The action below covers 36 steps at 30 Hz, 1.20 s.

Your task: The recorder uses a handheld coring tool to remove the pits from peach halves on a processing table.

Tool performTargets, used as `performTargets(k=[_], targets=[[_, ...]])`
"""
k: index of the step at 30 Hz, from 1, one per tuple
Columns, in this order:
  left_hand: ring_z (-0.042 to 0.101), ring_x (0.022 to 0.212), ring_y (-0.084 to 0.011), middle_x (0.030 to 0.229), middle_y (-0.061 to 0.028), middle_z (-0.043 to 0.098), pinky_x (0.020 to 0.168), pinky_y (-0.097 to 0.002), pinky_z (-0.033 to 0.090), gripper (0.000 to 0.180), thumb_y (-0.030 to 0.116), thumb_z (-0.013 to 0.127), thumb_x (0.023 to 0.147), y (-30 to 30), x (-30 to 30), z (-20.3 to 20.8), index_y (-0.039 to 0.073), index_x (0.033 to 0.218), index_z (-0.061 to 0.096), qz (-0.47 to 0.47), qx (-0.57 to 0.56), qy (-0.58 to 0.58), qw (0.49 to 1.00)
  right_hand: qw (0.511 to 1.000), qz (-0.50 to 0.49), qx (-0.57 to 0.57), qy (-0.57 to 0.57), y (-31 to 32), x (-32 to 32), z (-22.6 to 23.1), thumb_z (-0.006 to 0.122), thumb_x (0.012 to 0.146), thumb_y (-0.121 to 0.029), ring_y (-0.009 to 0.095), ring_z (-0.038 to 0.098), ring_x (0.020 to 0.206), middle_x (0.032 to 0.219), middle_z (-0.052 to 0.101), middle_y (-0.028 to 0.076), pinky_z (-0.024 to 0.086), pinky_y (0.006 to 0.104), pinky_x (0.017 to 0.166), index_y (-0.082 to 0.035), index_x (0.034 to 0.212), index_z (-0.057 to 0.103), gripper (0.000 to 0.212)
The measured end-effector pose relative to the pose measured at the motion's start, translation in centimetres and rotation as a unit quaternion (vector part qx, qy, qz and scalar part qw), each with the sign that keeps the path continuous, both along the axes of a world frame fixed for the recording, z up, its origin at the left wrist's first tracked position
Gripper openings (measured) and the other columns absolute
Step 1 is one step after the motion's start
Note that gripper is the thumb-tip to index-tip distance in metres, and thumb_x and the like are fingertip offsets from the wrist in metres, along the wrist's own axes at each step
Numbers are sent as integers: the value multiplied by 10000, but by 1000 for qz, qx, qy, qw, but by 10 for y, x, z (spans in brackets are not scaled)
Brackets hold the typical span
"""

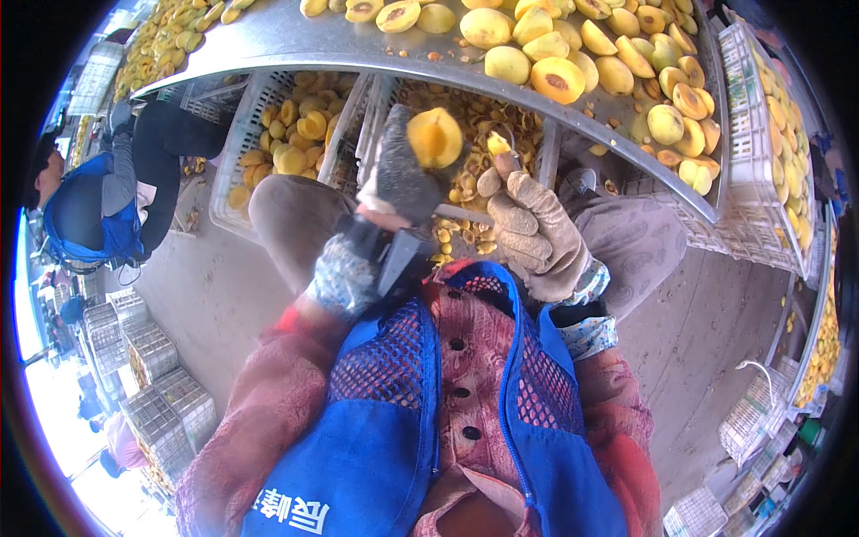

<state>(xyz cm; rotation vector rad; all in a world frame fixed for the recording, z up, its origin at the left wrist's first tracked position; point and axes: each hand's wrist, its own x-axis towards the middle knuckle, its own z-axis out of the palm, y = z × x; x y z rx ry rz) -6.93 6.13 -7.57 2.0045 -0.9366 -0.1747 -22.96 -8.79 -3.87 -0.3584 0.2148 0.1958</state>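
Note:
My left hand [404,179], in a dark grey glove, grips a yellow peach half [435,139], cut face up, in front of the metal table. To its right, my right hand [537,228] wears a beige work glove, its fingers curled around a small tool with a thin curved metal tip [510,141]. A scrap of yellow flesh [497,143] clings at that tip, apart from the peach half. The tool's handle is mostly hidden by the glove. Below both hands, a crate [367,112] between my knees contains peach scraps and peelings [523,121].
Many cut peach halves [559,79] lie on the metal table [295,40]. A white crate of peach halves [255,98] stands at left; stacked crates [761,201] stand at right. A person in a blue vest [80,210] sits at far left, near more crates [170,412].

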Motion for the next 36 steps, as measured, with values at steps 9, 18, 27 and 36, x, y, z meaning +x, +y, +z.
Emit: performTargets(k=[9,18,27,36], targets=[[620,948,-159,1104,-110,639,790,-282,515,292,76,609,884,142,154,63,-13,1162,615,174,-181,102,963,909,-3,-413,57,-1,19,20,538,955,-191,17,396,481,703,486,-57,316,186,413,-59,1079,554,182],[673,887,-346,963,-182,696,794,-408,514,383,367,610,870,9,311,-1,37,1049,684,15,115,-201,973,904,9,-412,112,4,12,11,538,961,-256,76,404,388,564,482,-18,320,226,378,-13,1087,553,274],[687,795,-326,844,-207,696,713,-388,525,552,526,603,813,-108,234,28,-6,917,707,1,389,-58,919,915,-64,-369,151,-10,0,2,534,963,-266,84,414,400,571,489,-16,330,233,387,-3,1082,560,290],[591,1120,-216,1233,-145,583,997,-347,486,337,-23,551,914,-33,97,38,-39,1244,481,-208,-92,16,974,856,-70,-505,92,-15,3,15,556,955,-259,45,425,456,696,512,-23,347,205,422,-19,1218,492,362]])
